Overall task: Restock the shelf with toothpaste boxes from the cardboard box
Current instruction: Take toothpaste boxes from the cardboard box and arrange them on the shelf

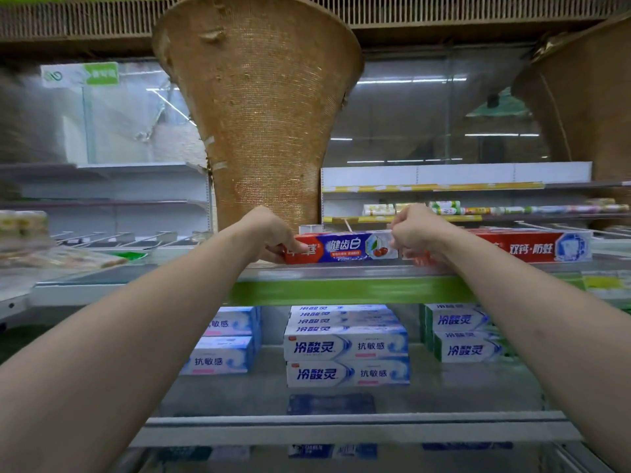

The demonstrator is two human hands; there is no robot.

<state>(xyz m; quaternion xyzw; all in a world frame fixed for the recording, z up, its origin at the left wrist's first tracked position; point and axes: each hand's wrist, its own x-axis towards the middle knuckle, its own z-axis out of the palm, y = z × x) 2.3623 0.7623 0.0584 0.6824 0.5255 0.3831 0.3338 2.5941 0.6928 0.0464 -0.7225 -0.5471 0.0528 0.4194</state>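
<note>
A red and blue toothpaste box (345,248) lies lengthwise at the front of the top shelf (341,273), above its green edge strip. My left hand (269,233) grips the box's left end, thumb on the front face. My right hand (415,230) pinches its right end from above. Right of it lies a red toothpaste box (532,247), touching my right hand's side. The cardboard box is out of view.
Blue and white toothpaste boxes are stacked on the lower shelf (341,428) in the left (225,343), middle (346,346) and right (461,336). A woven cone-shaped lampshade (259,107) hangs above the shelf. A second one (587,97) hangs at right. Other shelves stand behind.
</note>
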